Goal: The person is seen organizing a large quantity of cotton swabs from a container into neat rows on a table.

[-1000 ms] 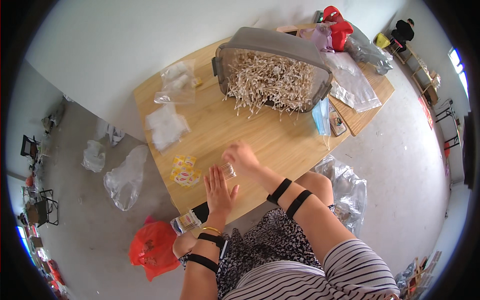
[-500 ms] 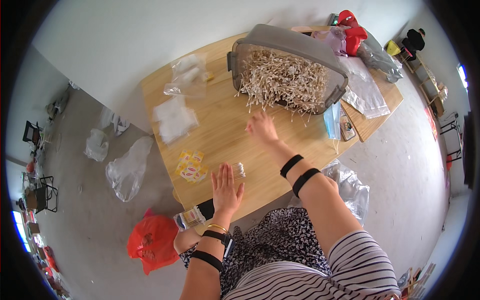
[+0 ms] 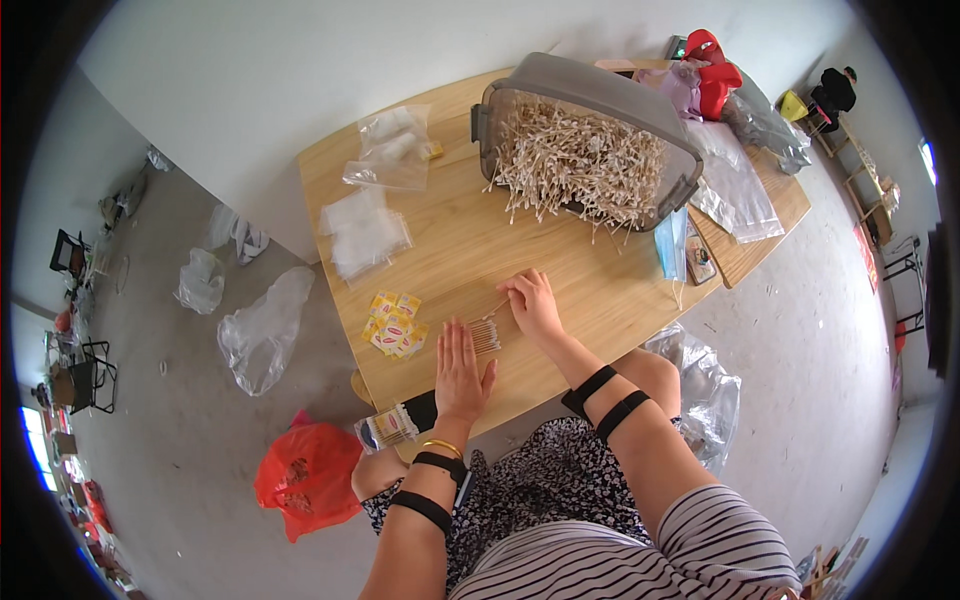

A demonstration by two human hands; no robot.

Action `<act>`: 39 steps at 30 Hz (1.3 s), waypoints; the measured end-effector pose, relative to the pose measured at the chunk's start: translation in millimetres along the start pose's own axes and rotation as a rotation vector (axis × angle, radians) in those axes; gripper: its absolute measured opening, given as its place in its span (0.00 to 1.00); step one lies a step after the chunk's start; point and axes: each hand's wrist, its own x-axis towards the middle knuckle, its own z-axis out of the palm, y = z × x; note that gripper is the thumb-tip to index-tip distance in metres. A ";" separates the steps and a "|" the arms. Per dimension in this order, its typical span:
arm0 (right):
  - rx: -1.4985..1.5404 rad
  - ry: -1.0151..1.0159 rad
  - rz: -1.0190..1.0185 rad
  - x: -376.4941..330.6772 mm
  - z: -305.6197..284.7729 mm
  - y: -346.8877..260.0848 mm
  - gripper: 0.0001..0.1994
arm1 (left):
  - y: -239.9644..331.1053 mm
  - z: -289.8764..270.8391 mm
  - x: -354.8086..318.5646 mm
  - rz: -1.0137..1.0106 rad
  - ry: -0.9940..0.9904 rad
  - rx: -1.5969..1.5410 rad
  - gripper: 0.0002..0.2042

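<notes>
Your left hand (image 3: 461,378) is lying flat on the table (image 3: 440,270), fingers extended and together, its fingertips bordering a small row of cotton swabs (image 3: 485,337); whether the palm is covering some of the sticks, you are not showing clearly. Your right hand (image 3: 536,305) is hovering just beyond the row's far right side, its thumb and fingers closing in a pinch on what is looking like a single swab (image 3: 501,304), slanting toward the row. More are spilling from a loose heap of cotton swabs (image 3: 580,160) in the grey bin (image 3: 560,75), which is tipping on its side with its mouth facing you, near the table's far edge. Judging by their kind, you are handling something almost weightless: thin sticks that are probably being stiff along their length but easily snapping under bending, with soft tips that are likely squashing or fraying under pressure. The round sticks are probably rolling on the smooth wood at a slight nudge, so a flat hand alongside is suiting the row well. For one swab, you are best taking hold near the middle of the stick, pinching lightly and sparing the cotton; for the row, you are better gathering from both sides with even, gentle pressure, because hard squeezing is likely making sticks cross or slip out.
</notes>
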 end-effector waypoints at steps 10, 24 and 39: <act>-0.170 -0.148 -0.103 -7.3 -23.6 11.1 0.05 | 4.4 -1.9 2.3 -0.044 -0.108 0.115 0.38; 0.134 -0.079 -0.054 -22.7 23.3 -26.0 0.11 | 1.2 -1.8 0.0 -0.040 -0.016 0.083 0.39; 0.050 -0.191 -0.052 -68.2 -20.4 -33.3 0.18 | -1.7 4.9 -2.6 -0.044 -0.042 0.085 0.38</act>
